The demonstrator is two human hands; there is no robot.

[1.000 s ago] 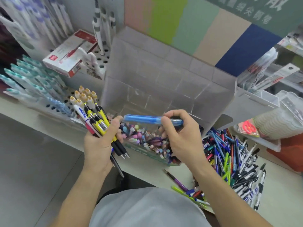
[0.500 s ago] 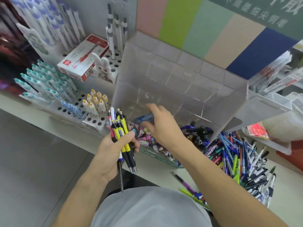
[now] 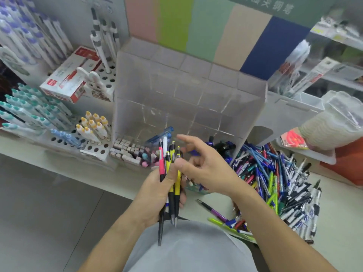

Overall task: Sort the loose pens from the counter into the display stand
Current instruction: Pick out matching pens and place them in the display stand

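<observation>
Several pens (image 3: 172, 173) are gripped upright by the left hand (image 3: 157, 195) at centre frame. The right hand (image 3: 208, 165) is held beside them, fingers loosely spread, holding nothing.

Far left: a perforated white rack (image 3: 102, 152) carries teal-capped markers (image 3: 29, 107) and a cluster of yellow-capped ones (image 3: 94, 124), tilted back. Behind them a red-and-white box (image 3: 68, 75) lies flat on the rack. Striped grey-white sticks (image 3: 100, 42) stand upright in holes beside the box. Wall behind: colour panels (image 3: 206, 32), pink through navy. Far right: a stack of clear plastic lids (image 3: 334, 122) over an orange bin (image 3: 345, 165). Grey floor (image 3: 49, 213) below the worktop edge.
</observation>
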